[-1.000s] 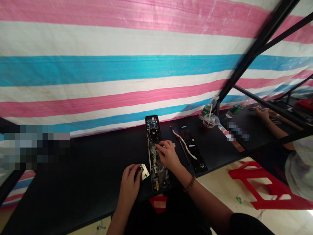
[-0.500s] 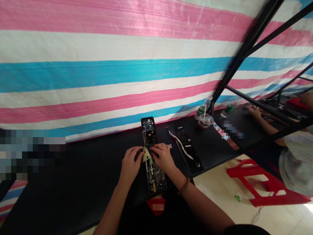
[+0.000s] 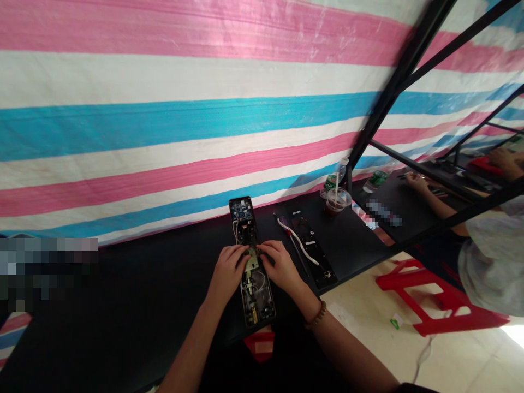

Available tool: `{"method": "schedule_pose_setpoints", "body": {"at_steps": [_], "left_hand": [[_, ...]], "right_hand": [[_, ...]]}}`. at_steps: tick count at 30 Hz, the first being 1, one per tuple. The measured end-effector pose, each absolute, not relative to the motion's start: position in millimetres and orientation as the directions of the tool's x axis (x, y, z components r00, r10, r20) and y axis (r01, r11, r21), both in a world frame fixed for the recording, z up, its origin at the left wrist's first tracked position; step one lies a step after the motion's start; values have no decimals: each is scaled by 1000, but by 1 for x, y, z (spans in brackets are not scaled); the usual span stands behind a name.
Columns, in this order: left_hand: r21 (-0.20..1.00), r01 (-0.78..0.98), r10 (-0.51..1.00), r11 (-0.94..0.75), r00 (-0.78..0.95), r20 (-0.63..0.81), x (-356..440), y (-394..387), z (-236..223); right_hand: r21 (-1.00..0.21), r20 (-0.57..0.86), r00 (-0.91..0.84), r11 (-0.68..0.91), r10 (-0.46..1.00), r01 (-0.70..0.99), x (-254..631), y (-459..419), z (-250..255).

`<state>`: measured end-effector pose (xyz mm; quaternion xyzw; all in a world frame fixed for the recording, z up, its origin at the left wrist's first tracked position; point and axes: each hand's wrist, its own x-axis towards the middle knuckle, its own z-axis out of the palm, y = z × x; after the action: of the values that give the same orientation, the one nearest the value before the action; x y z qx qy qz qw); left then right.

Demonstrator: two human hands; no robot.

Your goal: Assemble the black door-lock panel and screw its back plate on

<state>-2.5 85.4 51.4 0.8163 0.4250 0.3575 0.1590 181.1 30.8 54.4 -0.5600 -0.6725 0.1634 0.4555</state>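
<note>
A long black device housing (image 3: 267, 314) lies opened on the dark table, its inner parts showing. At its far end is a blue circuit board (image 3: 240, 209); a brass-coloured cylinder (image 3: 254, 315) sits at the near end. Over the middle is a pale yellowish metal plate (image 3: 252, 263). My left hand (image 3: 226, 273) pinches the plate's left edge, fingers closed. From the right, my right hand (image 3: 281, 266) holds the plate's far right corner between thumb and fingers. The fingertips partly hide the plate's far edge.
Right of the housing lie a black cover panel (image 3: 313, 245) and a white cable (image 3: 301, 245). Beyond them stand a drink cup with straw (image 3: 338, 202) and a bottle (image 3: 342, 166). A black metal frame (image 3: 380, 112) separates a co-worker's table; a red stool (image 3: 434, 300) is below.
The metal plate, tilted before, now lies flatter and straighter over the housing's middle. Both hands have shifted slightly with it, and the camera view has turned a little to the right.
</note>
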Motion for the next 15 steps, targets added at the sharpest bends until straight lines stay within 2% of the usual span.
{"method": "schedule_pose_setpoints", "body": {"at_steps": [3,6,10,13,15], "left_hand": [[507,574,764,-643,434,477,3,85,44],[461,583,738,-669,443,510,6,81,39],[437,674,769,-595,321,553,9,73,38],[502,698,821,-511,223,525,14,68,35],[612,651,869,-450,163,467,17,64,29]], "right_hand": [[-739,447,112,296,888,605,198,33,51],[-711,453,231,192,861,676,228,37,47],[-542,360,270,-35,893,839,268,47,49],[-415,274,247,-117,929,902,281,66,53],[-385,238,210,-106,948,917,280,87,56]]}}
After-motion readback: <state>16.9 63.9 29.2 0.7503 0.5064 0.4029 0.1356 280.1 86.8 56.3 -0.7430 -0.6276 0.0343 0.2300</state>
